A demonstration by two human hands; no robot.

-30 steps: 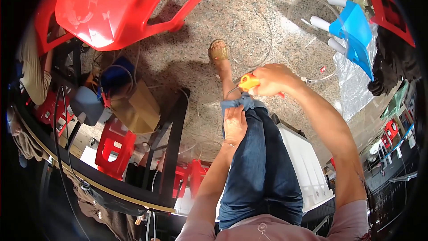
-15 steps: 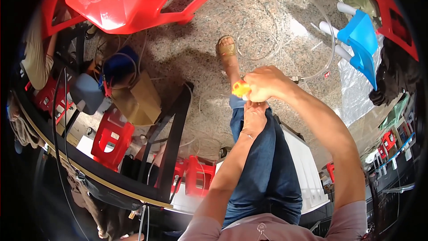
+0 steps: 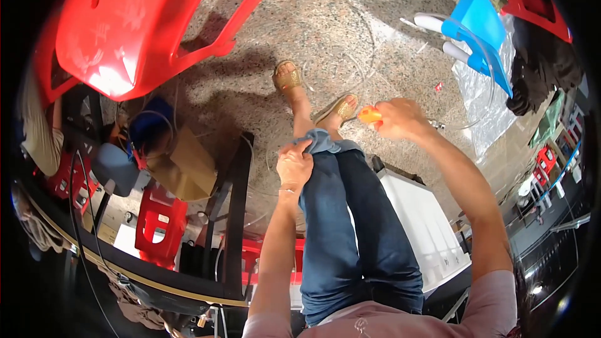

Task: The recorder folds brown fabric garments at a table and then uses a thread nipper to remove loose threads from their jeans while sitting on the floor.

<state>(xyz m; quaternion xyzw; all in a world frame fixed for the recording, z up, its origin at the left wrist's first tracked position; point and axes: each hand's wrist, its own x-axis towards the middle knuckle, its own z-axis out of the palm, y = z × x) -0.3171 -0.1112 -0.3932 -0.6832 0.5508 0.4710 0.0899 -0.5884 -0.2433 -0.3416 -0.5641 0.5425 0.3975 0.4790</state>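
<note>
My right hand (image 3: 400,119) is closed around an orange air gun (image 3: 370,114), held just beyond my knees on the right. Behind that hand a metal fitting (image 3: 437,124) joins a clear hose (image 3: 466,126). My left hand (image 3: 295,164) rests against the left knee of my blue jeans (image 3: 332,213), index finger stretched out beside the pale blue turned-up cuff (image 3: 325,143). Nothing shows inside the left hand, though its lower fingers are partly hidden. Below the cuffs are my feet in gold sandals (image 3: 288,77).
A large red glossy plastic piece (image 3: 100,31) stands at upper left. A black table frame (image 3: 236,213) and a brown carton (image 3: 188,163) are left of my legs. Red stools (image 3: 161,225) stand beneath. A white box (image 3: 419,225) is at right, a blue stool (image 3: 479,22) on its side farther off.
My hands have come apart: the left went down and left to the knee, the right moved right with the air gun. My view shifted, and the second sandal has come into sight.
</note>
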